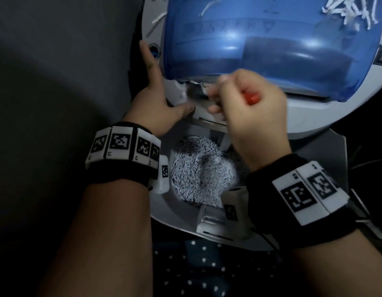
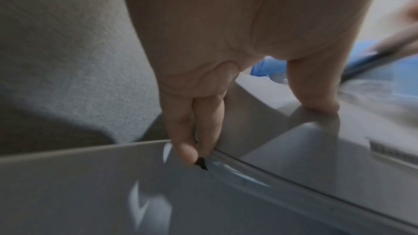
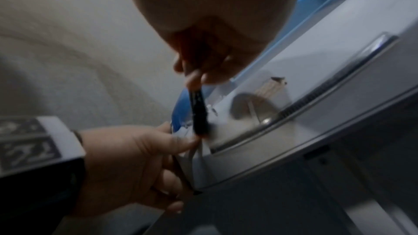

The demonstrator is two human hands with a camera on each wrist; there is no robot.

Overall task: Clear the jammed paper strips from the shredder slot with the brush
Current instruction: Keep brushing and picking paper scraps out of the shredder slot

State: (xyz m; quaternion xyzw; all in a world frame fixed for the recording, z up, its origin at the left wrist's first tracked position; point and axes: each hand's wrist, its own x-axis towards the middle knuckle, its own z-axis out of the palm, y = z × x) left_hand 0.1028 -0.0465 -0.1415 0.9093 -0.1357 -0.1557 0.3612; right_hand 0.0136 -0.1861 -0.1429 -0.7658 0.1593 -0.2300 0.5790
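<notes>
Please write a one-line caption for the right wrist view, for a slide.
Right hand holds the brush at the shredder slot; left hand steadies it.

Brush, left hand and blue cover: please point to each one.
Brush (image 3: 199, 113): right wrist view, dark shaft.
Left hand (image 1: 151, 108): head view, back of hand.
Blue cover (image 1: 271, 39): head view, top surface.
</notes>
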